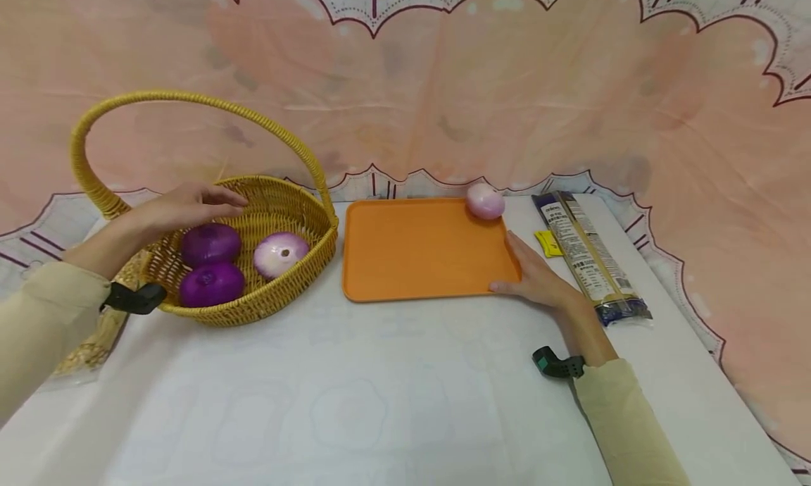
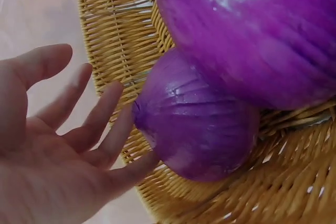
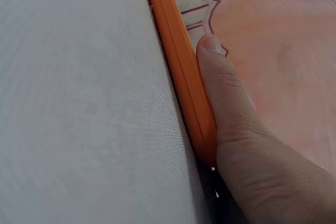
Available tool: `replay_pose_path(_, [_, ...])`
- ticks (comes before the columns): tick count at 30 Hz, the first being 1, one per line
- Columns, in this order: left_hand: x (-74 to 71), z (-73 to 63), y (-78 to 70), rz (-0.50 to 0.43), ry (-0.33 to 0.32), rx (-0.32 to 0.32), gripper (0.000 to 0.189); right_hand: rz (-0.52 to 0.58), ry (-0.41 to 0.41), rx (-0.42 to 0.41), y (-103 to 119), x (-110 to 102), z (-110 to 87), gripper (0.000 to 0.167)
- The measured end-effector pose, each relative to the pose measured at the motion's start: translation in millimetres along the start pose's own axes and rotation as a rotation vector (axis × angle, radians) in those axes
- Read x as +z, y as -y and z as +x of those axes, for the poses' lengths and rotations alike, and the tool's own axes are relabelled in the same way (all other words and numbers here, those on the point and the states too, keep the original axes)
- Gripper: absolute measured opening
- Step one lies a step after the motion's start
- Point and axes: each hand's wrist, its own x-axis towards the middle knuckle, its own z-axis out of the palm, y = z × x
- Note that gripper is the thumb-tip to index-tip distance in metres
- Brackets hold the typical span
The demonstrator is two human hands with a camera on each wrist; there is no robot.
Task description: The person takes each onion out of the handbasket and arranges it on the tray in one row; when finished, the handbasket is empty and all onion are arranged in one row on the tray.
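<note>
My left hand point(image 1: 193, 208) hovers over the left side of a wicker basket point(image 1: 285, 304), its fingers spread and holding nothing. Inside the basket lie two dark purple onions point(image 1: 212, 284) and a paler pink-white onion point(image 1: 281, 254). The left wrist view has a purple onion point(image 2: 197, 121) right beside the fingertips. On the right, my right hand point(image 1: 538, 278) grips the near right corner of an orange tray point(image 1: 424, 250), thumb on the front rim and fingers along the right side. Another pale onion point(image 1: 485, 201) sits at the tray's far right corner.
A long printed packet point(image 1: 592, 257) lies right of the tray, with a small yellow sachet point(image 1: 548, 244) beside it. At the far left, a clear bag of pale bits point(image 1: 95, 345) is partly behind the left arm. The basket's tall handle arches above it. A patterned cloth hangs behind.
</note>
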Motion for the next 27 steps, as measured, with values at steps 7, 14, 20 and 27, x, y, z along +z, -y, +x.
replay_pose_path(7, [-2.8,8.4,3.2,0.032,0.04,0.024,0.051,0.005,0.003,0.022,1.0,-1.2,-0.4,0.119])
replay_pose_path(14, [-3.5,13.7,12.6,0.033,0.151,-0.024,0.054,0.016,0.009,0.031,-0.4,0.9,1.3,0.121])
replay_pose_path(20, [-2.8,17.3,17.9,0.029,0.269,-0.023,0.06,0.01,0.009,0.033,0.3,-0.2,1.3,0.12])
replay_pose_path(27, [-5.3,19.8,17.0,-0.003,0.408,-0.067,0.069,0.018,0.014,0.036,1.7,0.4,1.3,0.12])
